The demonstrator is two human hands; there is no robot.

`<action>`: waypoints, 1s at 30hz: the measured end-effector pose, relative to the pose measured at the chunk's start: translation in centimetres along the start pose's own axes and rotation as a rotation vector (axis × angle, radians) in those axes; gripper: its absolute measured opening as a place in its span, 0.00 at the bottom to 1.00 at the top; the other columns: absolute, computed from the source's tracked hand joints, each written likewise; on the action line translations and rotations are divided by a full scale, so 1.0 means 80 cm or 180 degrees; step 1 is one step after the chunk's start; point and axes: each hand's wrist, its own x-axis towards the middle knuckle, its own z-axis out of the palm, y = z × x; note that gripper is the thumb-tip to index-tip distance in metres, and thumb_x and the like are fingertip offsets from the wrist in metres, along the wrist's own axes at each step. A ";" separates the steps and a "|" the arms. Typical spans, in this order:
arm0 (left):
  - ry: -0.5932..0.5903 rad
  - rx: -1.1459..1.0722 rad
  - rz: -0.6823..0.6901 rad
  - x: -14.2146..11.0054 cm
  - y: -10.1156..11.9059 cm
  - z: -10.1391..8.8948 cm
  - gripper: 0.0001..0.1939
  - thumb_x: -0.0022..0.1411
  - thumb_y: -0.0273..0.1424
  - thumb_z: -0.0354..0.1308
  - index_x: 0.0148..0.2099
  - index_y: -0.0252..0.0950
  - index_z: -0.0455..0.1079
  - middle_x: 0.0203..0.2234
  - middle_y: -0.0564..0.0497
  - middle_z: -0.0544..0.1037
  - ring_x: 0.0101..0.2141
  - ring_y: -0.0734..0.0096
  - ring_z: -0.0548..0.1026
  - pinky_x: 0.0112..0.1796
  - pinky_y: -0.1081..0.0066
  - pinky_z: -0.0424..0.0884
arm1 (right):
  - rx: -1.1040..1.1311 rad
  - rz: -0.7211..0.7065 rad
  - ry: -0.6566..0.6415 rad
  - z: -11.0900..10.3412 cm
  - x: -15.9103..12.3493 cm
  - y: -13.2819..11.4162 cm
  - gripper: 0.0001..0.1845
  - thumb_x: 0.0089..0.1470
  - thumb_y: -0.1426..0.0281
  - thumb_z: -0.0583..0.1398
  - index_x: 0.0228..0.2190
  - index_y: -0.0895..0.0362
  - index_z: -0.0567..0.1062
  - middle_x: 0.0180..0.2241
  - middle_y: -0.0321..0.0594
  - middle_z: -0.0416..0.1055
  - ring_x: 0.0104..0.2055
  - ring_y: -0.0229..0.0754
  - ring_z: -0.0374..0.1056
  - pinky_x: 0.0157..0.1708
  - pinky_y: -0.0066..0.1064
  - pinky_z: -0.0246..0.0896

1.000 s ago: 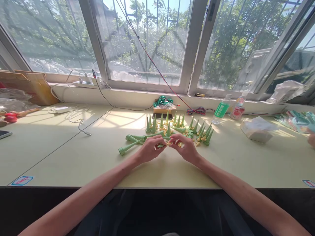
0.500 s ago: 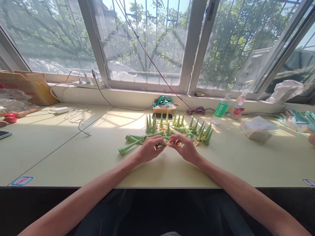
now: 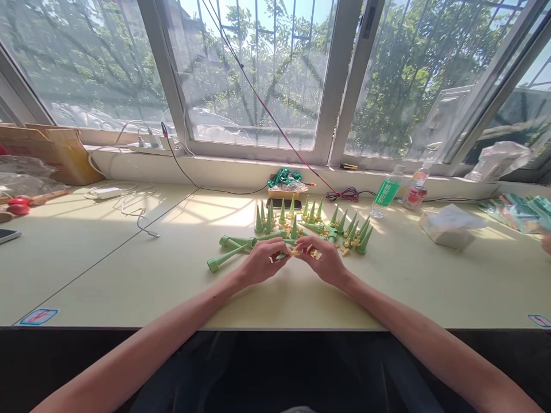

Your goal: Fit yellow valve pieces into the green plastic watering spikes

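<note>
My left hand is closed around a green watering spike, mostly hidden by the fingers. Fingertips of my right hand pinch a small yellow valve at the end of that spike; whether it sits in the spike I cannot tell. Just beyond the hands stand several upright green spikes with yellow valves on them, reaching round to the right. Other green spikes lie on their sides left of my left hand, the nearest a loose spike. Small loose yellow valves are scattered near my right hand.
Behind the spikes are a dark phone and a small box with green straps. To the right stand a bottle, a can and a tissue box. A white cable lies left on the table. Another person's hand shows at the right edge.
My hands hold almost the same pose over the same spot. At the far right edge, the other person's hand has shifted slightly.
</note>
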 end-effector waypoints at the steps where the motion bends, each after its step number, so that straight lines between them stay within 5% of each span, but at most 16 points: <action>1: 0.0004 0.0008 0.0011 0.000 0.000 0.000 0.05 0.64 0.25 0.56 0.34 0.33 0.71 0.27 0.51 0.72 0.25 0.76 0.70 0.25 0.77 0.67 | -0.0001 0.0003 0.0004 0.000 0.000 0.000 0.09 0.55 0.69 0.64 0.39 0.54 0.75 0.33 0.40 0.78 0.33 0.41 0.74 0.32 0.33 0.71; 30: -0.0019 0.0057 0.0182 -0.002 -0.006 0.004 0.05 0.63 0.22 0.56 0.34 0.34 0.69 0.26 0.53 0.69 0.24 0.78 0.66 0.25 0.77 0.63 | -0.0098 0.0137 0.0077 0.002 -0.002 0.004 0.06 0.53 0.71 0.65 0.35 0.54 0.74 0.29 0.38 0.77 0.30 0.41 0.74 0.30 0.32 0.71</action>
